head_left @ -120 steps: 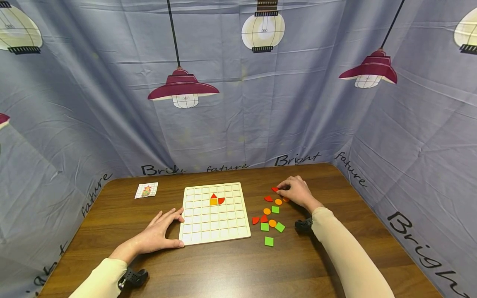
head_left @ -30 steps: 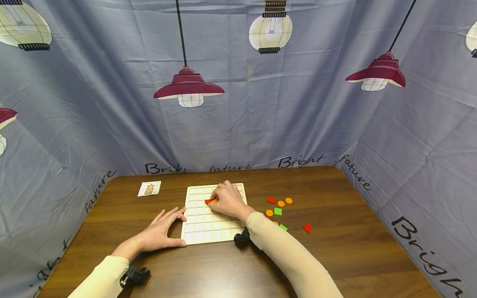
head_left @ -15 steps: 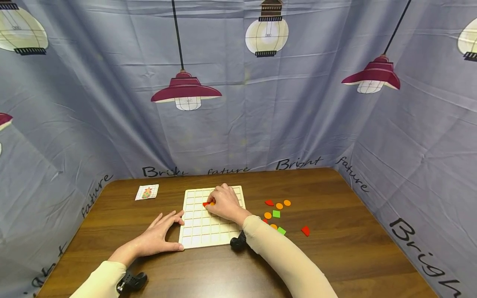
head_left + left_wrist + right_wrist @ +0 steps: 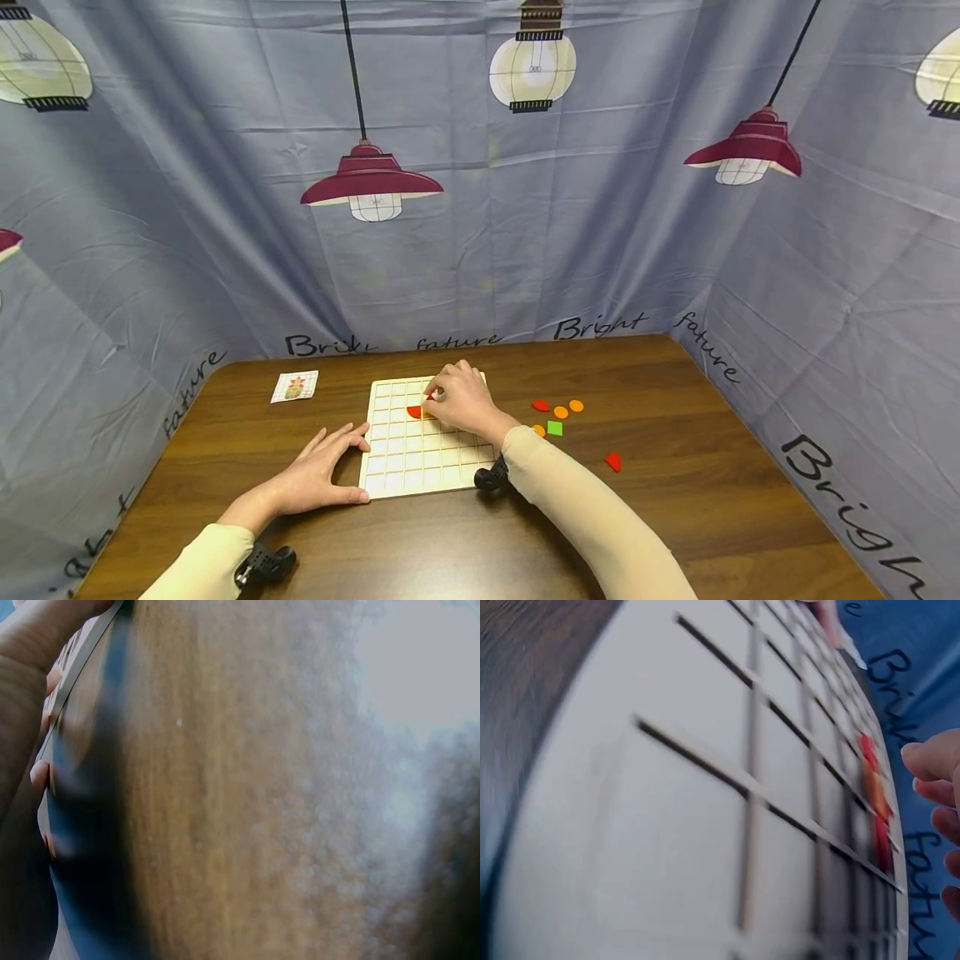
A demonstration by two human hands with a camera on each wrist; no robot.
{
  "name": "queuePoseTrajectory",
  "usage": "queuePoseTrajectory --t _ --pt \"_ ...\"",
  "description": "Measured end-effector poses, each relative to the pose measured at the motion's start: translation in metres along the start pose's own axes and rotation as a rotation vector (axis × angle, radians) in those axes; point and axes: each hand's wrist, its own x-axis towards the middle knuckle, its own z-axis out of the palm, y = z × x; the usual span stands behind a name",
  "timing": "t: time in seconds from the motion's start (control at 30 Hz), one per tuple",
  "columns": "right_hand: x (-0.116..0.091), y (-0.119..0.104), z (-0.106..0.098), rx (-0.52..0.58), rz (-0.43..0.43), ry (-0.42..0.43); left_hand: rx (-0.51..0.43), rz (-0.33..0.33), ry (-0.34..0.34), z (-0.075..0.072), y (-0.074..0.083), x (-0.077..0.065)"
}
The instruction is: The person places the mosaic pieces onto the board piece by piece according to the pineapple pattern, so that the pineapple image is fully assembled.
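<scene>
A white gridded board [image 4: 405,467] lies on the table. My left hand [image 4: 318,475] is at its left side, thumb at the near corner and fingers spread along the edge. My right hand [image 4: 463,404] is over the board's upper part, fingers loosely bent and holding nothing in the right wrist view. Left of its fingertips lies a red quarter-circle piece [image 4: 414,412] on the grid. In the right wrist view, an orange square [image 4: 874,787] sits between red pieces, one being the lower red piece [image 4: 883,844]. The right hand partly covers this group in the head view.
Right of the board lie orange discs [image 4: 576,406], a red piece [image 4: 540,406] and a green square [image 4: 555,428]; my right forearm hides other pieces. Another red piece [image 4: 613,462] lies farther right. A picture card [image 4: 295,386] lies at the back left.
My right hand has gone from the loose pieces to the board, set down a red quarter-circle left of the orange square and let go. Another red piece now lies farther right. My left hand stays put.
</scene>
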Motion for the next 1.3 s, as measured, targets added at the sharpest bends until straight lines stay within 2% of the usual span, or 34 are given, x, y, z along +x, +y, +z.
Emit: queuePoseTrajectory --t 0.3,0.7,0.97,1.3 --pt "-0.017 0.035 -0.044 0.112 -0.006 0.031 0.011 0.001 0.008 0.001 -0.002 0.0" --pt "-0.059 0.089 -0.092 0.192 0.024 0.066 0.037 0.014 0.018 0.001 0.001 0.0" --pt "-0.082 0.118 -0.109 0.206 0.081 0.095 0.038 0.014 0.019 0.001 0.001 -0.002" --pt "-0.105 0.144 -0.118 0.231 0.146 0.089 0.039 0.026 0.027 0.001 -0.001 -0.001"
